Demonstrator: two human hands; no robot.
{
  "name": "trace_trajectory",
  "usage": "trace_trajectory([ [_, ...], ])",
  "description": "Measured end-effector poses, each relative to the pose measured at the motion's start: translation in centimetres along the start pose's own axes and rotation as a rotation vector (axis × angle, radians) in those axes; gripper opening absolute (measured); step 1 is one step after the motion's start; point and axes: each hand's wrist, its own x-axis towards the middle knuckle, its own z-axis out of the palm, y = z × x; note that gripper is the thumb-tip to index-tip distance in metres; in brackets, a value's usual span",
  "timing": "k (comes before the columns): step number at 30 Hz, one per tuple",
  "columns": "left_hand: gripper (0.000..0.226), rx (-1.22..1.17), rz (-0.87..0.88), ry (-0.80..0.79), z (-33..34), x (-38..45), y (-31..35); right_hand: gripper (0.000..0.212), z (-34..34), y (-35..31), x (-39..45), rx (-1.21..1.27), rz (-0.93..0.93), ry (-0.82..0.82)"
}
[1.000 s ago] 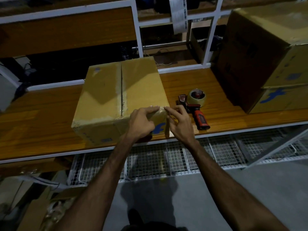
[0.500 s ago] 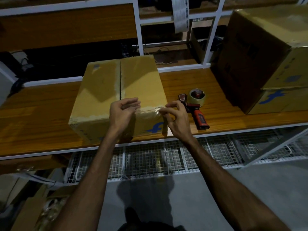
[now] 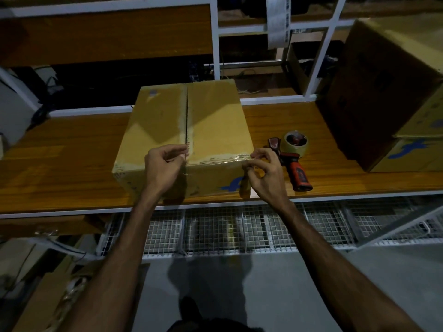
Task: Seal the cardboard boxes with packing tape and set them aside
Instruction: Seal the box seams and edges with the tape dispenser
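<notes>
A closed cardboard box [image 3: 211,121] lies on the wooden bench [image 3: 67,161], its top flaps meeting at a centre seam. A strip of clear packing tape [image 3: 218,159] runs along the box's near top edge. My left hand [image 3: 165,166] pinches the tape's left end at the seam. At the box's near right corner, my right hand [image 3: 263,173] pinches the other end. A tape dispenser [image 3: 291,155] with a red and black handle lies on the bench just right of my right hand.
Two stacked cardboard boxes [image 3: 393,97] stand at the bench's right end. A white metal shelf frame [image 3: 214,37] rises behind the bench. Wire mesh baskets [image 3: 239,231] hang under the bench front. More cardboard [image 3: 43,305] lies on the floor at lower left.
My left hand slid left along the box's near edge, from the right corner to the centre seam, stretching the tape out. My right hand stayed at the corner.
</notes>
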Motion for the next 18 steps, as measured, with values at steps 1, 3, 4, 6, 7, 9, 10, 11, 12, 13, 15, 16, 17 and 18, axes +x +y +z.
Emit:
trace_trajectory([
  [1,0.026,0.007,-0.001,0.011,-0.5,0.1,-0.2,0.012,0.0,-0.1,0.1,0.002,0.008,0.011],
  [3,0.025,0.012,-0.02,0.036,-1.6,0.4,-0.9,0.012,0.0,-0.2,0.2,0.011,0.016,0.034],
  [4,0.025,0.015,-0.032,0.048,-2.0,0.6,-1.3,0.011,-0.1,-0.1,0.2,0.021,0.025,0.038],
  [6,0.023,0.024,-0.044,0.067,-2.9,0.8,-1.9,0.007,-0.2,0.5,-0.2,0.031,0.06,0.035],
  [7,0.023,0.029,-0.047,0.074,-3.2,0.8,-2.2,0.004,-0.2,0.9,-0.6,0.027,0.08,0.015],
  [9,0.023,0.031,-0.055,0.08,-3.6,1.0,-2.6,0.011,0.0,1.5,-1.8,0.006,0.135,-0.066],
  [10,0.023,0.026,-0.057,0.08,-3.7,1.0,-2.7,0.016,0.1,1.7,-2.4,-0.01,0.17,-0.101],
  [11,0.023,0.024,-0.056,0.079,-3.7,1.1,-2.8,0.019,0.1,1.8,-2.9,-0.019,0.206,-0.112],
  [12,0.023,0.021,-0.052,0.079,-3.6,1.1,-2.9,0.019,0.2,1.8,-3.3,-0.025,0.235,-0.101],
  [13,0.024,0.019,-0.047,0.079,-3.6,1.1,-2.9,0.017,0.3,1.7,-3.4,-0.028,0.255,-0.075],
  [15,0.025,0.029,-0.026,0.078,-3.6,0.8,-2.7,0.01,0.0,1.2,-3.2,-0.036,0.262,-0.008],
  [16,0.026,0.039,-0.011,0.081,-3.6,0.7,-2.5,0.009,-0.3,0.8,-2.8,-0.038,0.246,0.026],
  [17,0.027,0.047,0.004,0.092,-3.6,0.5,-2.4,0.009,-0.7,0.3,-2.4,-0.038,0.214,0.061],
  [18,0.028,0.051,0.013,0.105,-3.8,0.4,-2.4,0.009,-1.1,-0.2,-1.8,-0.039,0.171,0.091],
])
